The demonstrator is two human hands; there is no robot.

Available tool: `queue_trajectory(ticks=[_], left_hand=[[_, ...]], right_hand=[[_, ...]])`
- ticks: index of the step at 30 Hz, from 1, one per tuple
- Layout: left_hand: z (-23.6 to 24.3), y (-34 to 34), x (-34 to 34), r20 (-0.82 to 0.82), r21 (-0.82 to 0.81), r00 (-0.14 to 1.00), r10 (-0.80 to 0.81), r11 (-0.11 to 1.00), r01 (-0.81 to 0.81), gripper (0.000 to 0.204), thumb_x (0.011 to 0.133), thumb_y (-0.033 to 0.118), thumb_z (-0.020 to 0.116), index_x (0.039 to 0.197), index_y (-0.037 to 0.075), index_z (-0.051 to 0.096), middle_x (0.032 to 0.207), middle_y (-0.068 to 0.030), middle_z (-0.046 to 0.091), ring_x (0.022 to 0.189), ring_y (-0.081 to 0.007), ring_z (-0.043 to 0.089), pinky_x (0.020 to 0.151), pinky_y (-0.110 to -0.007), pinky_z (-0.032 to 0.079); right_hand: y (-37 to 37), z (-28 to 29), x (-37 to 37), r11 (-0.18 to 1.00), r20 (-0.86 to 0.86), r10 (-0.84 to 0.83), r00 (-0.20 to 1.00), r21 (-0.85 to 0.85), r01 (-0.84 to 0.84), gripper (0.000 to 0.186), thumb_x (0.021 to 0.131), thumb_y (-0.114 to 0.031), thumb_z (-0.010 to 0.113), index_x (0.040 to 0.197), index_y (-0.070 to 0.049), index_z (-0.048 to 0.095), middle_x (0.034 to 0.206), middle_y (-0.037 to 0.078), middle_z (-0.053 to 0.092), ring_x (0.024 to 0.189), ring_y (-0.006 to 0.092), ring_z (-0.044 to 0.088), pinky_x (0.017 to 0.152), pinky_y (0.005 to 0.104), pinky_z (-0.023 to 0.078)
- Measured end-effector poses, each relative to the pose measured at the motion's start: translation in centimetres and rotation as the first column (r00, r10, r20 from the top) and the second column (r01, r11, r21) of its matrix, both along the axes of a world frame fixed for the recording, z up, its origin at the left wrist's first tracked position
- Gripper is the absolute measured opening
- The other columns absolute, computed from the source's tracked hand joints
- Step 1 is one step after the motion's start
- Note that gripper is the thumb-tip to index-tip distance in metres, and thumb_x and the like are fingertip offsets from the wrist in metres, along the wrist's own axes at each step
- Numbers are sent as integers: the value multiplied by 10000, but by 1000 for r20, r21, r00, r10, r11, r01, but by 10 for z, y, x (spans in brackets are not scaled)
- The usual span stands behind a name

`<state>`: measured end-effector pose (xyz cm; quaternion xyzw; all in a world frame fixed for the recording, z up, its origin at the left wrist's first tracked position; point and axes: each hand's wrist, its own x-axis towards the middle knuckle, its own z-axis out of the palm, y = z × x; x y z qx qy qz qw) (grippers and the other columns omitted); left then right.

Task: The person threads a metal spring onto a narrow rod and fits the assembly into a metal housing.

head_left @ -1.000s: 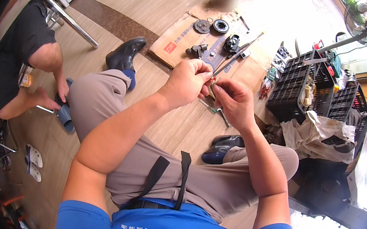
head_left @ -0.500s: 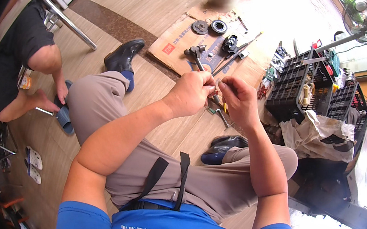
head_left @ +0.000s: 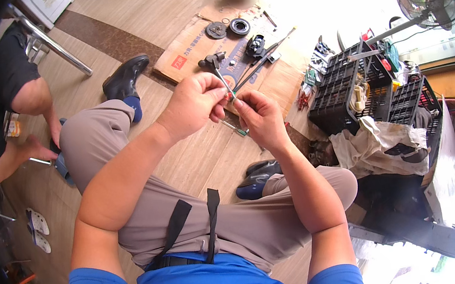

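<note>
My left hand (head_left: 193, 105) and my right hand (head_left: 262, 119) meet above the floor, with thumb and fingers pinched together on each. A tiny reddish bit shows between the fingertips, mostly covered, and I cannot make out what it is. Just beyond them, a hammer (head_left: 212, 61) with a dark head lies over the flattened cardboard (head_left: 183, 47), its thin handle pointing toward my fingers. Below the hands, a thin tool with green on its end (head_left: 235, 129) rests on the floor, partly hidden.
On the cardboard are a dark disc (head_left: 216, 30), a black ring (head_left: 239, 26), a black mechanical part (head_left: 255, 46) and long rods (head_left: 263, 63). Black crates (head_left: 335, 96) with a draped cloth (head_left: 380, 147) stand right, near a fan (head_left: 430, 0). Another person's leg (head_left: 32, 99) is at left.
The view has shifted, so the scene sits further left. My hands have moved slightly away from my body. My right fingers have turned toward the left hand, still pinched.
</note>
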<state>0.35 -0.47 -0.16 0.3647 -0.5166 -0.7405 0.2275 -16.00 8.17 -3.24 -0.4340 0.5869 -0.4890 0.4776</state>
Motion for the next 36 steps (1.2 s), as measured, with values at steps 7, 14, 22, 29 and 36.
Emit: queue_trajectory(ticks=[7,14,22,29,36], left_hand=[[-2,-1,-1,38,-60,992,117,992,-115,105,964,75,530,904,14,591,752,-25,610,585,-70,568,523,-227,502],[-2,2,-5,145,-149,986,84,987,-62,99,961,65,529,901,4,579,739,-28,598,582,-74,557,518,-231,488],[-10,15,-8,225,-478,974,18,873,94,84,923,18,533,871,-27,583,687,-48,609,567,-87,580,516,-246,478],[-5,20,-10,219,-372,973,-71,916,151,74,926,24,529,886,-18,575,739,-46,622,581,-87,587,521,-235,487],[0,15,-7,206,-232,977,-60,967,109,92,942,45,521,882,-7,567,751,-38,618,589,-79,590,513,-227,490]], right_hand=[[7,13,11,991,-203,60,977,-103,-83,131,928,-63,606,1037,9,621,689,2,567,617,45,462,546,215,393],[10,27,10,994,-334,78,939,-48,-99,145,914,-85,627,1038,-11,630,643,36,574,579,61,476,537,237,418],[3,22,-2,989,-330,-62,942,-146,14,90,900,-102,655,922,-15,650,619,15,551,571,56,462,521,236,399],[-4,14,-11,987,-225,-101,969,-144,69,90,918,-93,635,917,-4,645,668,-24,562,621,39,468,551,221,403],[-5,13,-9,984,-145,-112,983,-154,89,89,922,-87,627,910,0,641,707,-25,570,656,34,475,566,217,401]])
